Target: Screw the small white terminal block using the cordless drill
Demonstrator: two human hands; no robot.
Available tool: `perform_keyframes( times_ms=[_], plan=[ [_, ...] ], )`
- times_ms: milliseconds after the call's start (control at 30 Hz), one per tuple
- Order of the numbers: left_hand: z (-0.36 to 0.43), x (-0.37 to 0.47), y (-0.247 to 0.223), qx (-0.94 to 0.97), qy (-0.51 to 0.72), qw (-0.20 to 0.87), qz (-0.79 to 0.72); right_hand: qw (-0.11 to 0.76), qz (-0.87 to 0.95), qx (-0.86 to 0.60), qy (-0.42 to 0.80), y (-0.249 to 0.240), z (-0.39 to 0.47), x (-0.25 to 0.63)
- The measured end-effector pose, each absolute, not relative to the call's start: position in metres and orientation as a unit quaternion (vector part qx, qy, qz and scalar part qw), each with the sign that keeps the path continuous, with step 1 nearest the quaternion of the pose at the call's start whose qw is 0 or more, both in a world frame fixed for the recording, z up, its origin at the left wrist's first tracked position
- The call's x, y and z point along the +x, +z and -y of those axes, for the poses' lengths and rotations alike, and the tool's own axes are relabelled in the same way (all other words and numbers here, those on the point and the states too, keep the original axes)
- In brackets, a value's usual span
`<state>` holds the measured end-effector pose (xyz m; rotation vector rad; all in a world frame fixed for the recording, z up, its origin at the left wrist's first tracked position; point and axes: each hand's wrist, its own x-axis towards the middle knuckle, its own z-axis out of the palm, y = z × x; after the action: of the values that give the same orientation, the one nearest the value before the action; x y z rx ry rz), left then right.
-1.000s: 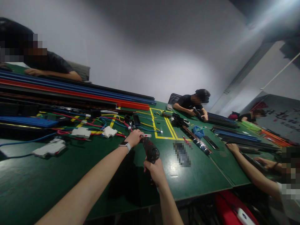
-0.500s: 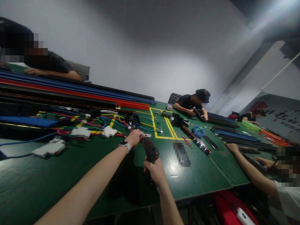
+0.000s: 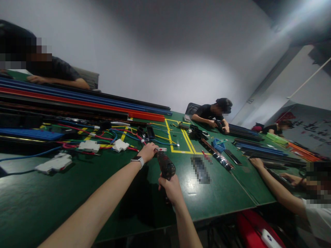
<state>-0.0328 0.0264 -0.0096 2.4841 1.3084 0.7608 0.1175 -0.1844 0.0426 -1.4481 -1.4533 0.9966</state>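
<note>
My left hand (image 3: 148, 152), with a watch on its wrist, is closed around a small white circuit breaker (image 3: 162, 149) with a red mark. Most of the breaker is hidden by the fingers and the tool. In my right hand (image 3: 171, 187) is a dark cordless drill (image 3: 166, 166), gripped by its handle and pointing away from me. Its front end is at the breaker; whether the bit touches a screw is too small to tell. Left of my hands lie more white circuit breakers (image 3: 89, 146) with coloured wires (image 3: 113, 132) attached.
Long blue, orange and black rails (image 3: 144, 113) line the far left of the green table (image 3: 181, 203). A blurred-out dark flat object (image 3: 201, 170), a red pen-like item (image 3: 207, 156), a copper-striped rail (image 3: 217, 155) and a blue bin (image 3: 218, 144) lie rightward. Co-workers sit around.
My hands, the drill and the breaker look almost unmoved. The co-worker across the table has shifted their hands slightly around a dark tool.
</note>
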Motion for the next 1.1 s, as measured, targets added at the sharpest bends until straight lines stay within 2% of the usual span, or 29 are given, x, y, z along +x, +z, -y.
perform_keyframes(
  times_ms=[1100],
  plan=[
    [-0.029,-0.0325,-0.0126,0.847,0.269,0.121,-0.442,0.415,0.579,-0.58,0.394,0.0464,0.1859,0.1146]
  ],
)
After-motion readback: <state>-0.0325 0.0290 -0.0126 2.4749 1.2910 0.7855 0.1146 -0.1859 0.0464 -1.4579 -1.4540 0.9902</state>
